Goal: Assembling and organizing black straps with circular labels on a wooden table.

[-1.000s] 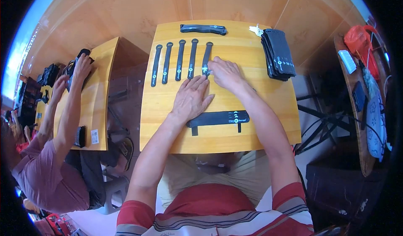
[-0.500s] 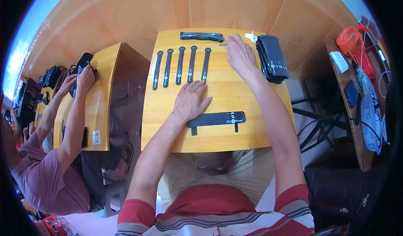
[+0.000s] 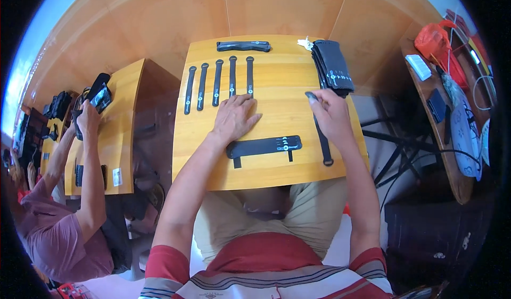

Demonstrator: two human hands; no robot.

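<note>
My right hand [image 3: 331,114] pinches one end of a black strap [image 3: 323,142]; its rounded, slotted end hangs toward the near right of the table. My left hand [image 3: 234,117] lies flat on the wooden table [image 3: 213,174], fingers spread. Its fingertips touch or nearly touch the lower ends of the rightmost straps in a row of several black straps [image 3: 217,83], laid side by side with light printed marks. Below that hand lies a wider black band [image 3: 255,147], from whose near edge two short black tabs stick out.
A stack of folded black fabric pieces [image 3: 331,59] sits at the far right, beside a crumpled white scrap [image 3: 305,43]. A bundle of black straps [image 3: 243,46] lies along the far edge. At left, a co-worker [image 3: 64,230] handles dark items. A cluttered side table [image 3: 410,54] stands right.
My right hand has come from the far edge toward me, a black strap now hanging from it. My left hand stays flat by the row. The whole view has shifted slightly.
</note>
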